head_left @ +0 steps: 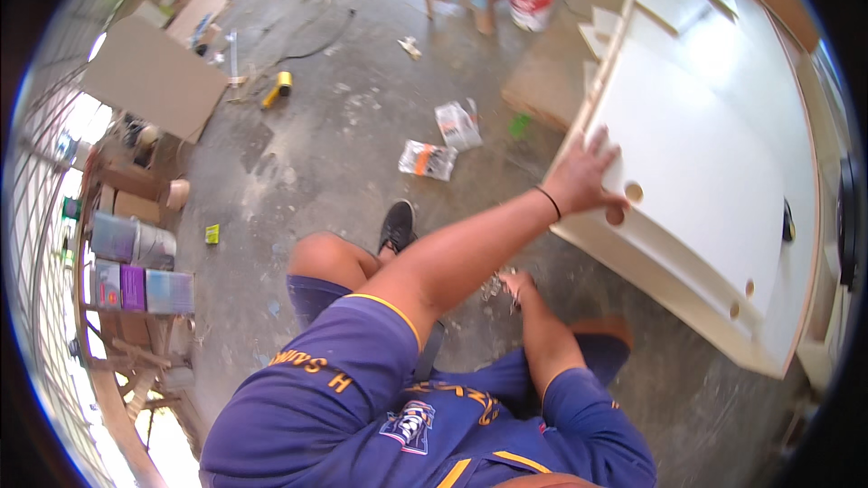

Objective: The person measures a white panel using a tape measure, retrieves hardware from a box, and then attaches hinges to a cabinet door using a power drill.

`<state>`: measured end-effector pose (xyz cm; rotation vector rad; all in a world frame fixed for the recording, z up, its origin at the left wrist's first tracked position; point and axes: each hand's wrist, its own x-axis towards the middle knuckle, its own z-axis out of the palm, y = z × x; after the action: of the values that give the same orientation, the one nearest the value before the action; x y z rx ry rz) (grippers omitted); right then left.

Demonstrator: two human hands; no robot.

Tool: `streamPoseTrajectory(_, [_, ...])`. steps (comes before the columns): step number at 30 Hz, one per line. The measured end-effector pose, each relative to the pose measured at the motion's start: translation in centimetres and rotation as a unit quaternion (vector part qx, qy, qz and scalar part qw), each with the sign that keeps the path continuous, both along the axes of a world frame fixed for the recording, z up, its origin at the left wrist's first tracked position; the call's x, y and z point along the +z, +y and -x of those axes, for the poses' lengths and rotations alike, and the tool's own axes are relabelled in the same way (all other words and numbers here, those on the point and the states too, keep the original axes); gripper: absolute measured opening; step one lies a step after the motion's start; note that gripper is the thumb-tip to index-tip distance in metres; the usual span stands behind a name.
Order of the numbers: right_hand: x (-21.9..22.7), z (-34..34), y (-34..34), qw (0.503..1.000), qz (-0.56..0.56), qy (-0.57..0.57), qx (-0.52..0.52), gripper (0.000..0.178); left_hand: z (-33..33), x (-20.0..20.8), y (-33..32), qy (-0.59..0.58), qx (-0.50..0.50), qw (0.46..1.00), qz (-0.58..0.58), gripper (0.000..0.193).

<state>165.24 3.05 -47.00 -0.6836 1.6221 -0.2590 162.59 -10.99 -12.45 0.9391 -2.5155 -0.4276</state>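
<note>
My left hand (586,183) lies flat with its fingers spread on the near corner of a large white cabinet panel (705,172), a black band around the wrist. Its thumb rests beside two round holes (634,192) in the panel. My right hand (517,286) hangs low between my knees, over the concrete floor, with small pale bits at its fingertips. They are too blurred to name, and the grip is unclear. I am crouching in a purple shirt and shorts, and a black shoe (398,224) shows ahead of my knee.
Two clear plastic packets (428,160) and a yellow tool (278,89) lie on the dusty floor. A cardboard sheet (154,77) is at the far left, above a wooden rack with cans (136,262). A white bucket (532,0) and wooden legs stand at the back.
</note>
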Motion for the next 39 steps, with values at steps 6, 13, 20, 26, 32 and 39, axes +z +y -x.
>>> streamPoseTrajectory(6, [10.5,5.7,-1.4,0.983,0.141,-0.100,-0.056,0.043,0.5,-1.1,-1.4,-0.031,0.000,0.999,0.015,0.093])
streamPoseTrajectory(13, [29.8,12.1,7.8,0.883,0.365,-0.032,-0.294,0.032,0.3,-0.9,-0.9,-0.016,-0.004,1.000,0.022,0.096])
streamPoseTrajectory(20, [35.8,24.8,18.1,0.651,0.422,-0.033,-0.630,0.022,1.0,1.6,0.3,-0.046,0.022,0.999,-0.009,0.086])
streamPoseTrajectory(26, [33.2,30.2,17.9,0.436,0.456,-0.131,-0.765,0.031,0.8,1.4,0.1,-0.055,0.031,0.998,-0.003,0.087])
streamPoseTrajectory(32, [32.1,30.2,16.4,0.383,0.405,-0.188,-0.808,0.030,0.6,1.2,0.2,-0.044,0.029,0.999,0.001,0.086])
streamPoseTrajectory(39, [31.9,29.7,18.3,0.595,0.371,0.030,-0.712,0.020,1.0,1.4,0.2,-0.045,0.031,0.998,0.012,0.087])
